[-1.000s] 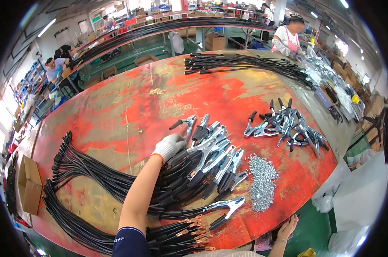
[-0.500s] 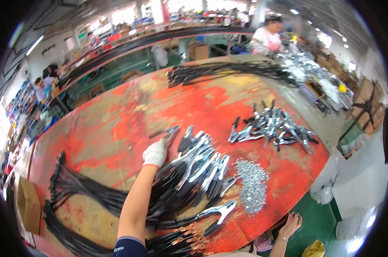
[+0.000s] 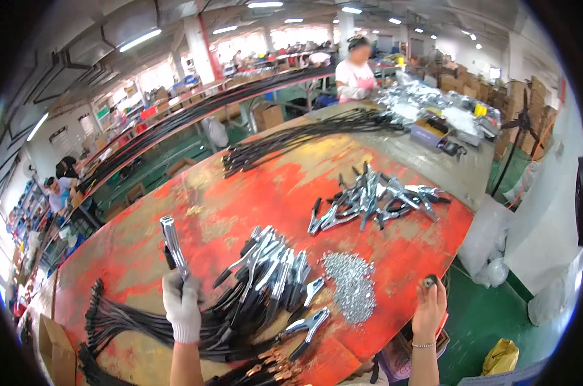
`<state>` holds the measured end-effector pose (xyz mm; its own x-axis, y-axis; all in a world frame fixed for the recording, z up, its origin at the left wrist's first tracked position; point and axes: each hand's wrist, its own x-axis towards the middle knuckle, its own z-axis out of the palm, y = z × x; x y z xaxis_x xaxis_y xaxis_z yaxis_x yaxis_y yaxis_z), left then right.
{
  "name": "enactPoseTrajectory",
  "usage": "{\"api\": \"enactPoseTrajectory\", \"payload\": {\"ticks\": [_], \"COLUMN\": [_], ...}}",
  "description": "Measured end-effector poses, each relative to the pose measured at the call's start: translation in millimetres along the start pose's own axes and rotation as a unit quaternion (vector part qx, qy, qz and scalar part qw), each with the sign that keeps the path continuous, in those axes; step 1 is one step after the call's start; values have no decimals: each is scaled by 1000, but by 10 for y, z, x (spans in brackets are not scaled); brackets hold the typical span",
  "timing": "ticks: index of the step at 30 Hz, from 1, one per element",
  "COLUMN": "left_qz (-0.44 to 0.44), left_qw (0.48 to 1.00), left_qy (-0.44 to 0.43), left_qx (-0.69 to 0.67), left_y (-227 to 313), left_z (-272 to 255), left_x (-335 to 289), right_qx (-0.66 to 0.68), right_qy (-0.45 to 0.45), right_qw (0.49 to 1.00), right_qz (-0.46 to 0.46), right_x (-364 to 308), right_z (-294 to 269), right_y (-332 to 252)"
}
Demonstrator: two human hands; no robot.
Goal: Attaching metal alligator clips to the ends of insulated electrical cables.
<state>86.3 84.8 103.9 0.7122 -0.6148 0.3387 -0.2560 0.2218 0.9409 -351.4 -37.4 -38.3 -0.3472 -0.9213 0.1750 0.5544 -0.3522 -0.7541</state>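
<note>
My left hand [image 3: 183,305], in a white knit glove, grips a silver spring clamp [image 3: 174,244] with black handles and holds it upright above the table. My bare right hand [image 3: 428,312] is raised beside the table's right edge. Its fingers pinch a small dark round piece [image 3: 430,280] with a hollow-looking end, too small to name. Between the hands lies a pile of clamps [image 3: 266,267] joined to black cables [image 3: 140,315]. Right of it is a heap of small silver hardware pieces [image 3: 351,286]. Copper cable lugs [image 3: 269,367] lie at the near edge.
Farther back on the red, worn tabletop [image 3: 221,199] lies another pile of clamps [image 3: 372,199]. Black cables [image 3: 317,132] stretch along the far edge. A person [image 3: 356,74] stands beyond, near bagged metal parts [image 3: 420,103]. A cardboard box [image 3: 56,350] is at the left.
My left hand has moved left and nearer, lifting the clamp upright off the table. My right hand has come up at the table's right edge. The whole view has shifted.
</note>
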Motion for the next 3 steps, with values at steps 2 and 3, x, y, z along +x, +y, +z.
{"api": "enactPoseTrajectory", "payload": {"ticks": [2,3], "left_qz": [7,-13], "left_qw": [999,1000], "left_qy": [-27,-9], "left_qx": [-19,5], "left_y": [14,24], "left_z": [-65,-263], "left_x": [-384,-569], "right_qx": [14,26], "right_qy": [-83,-125], "right_qw": [995,988], "right_qz": [44,84], "right_x": [-80,-142], "right_z": [348,510], "right_y": [102,183]}}
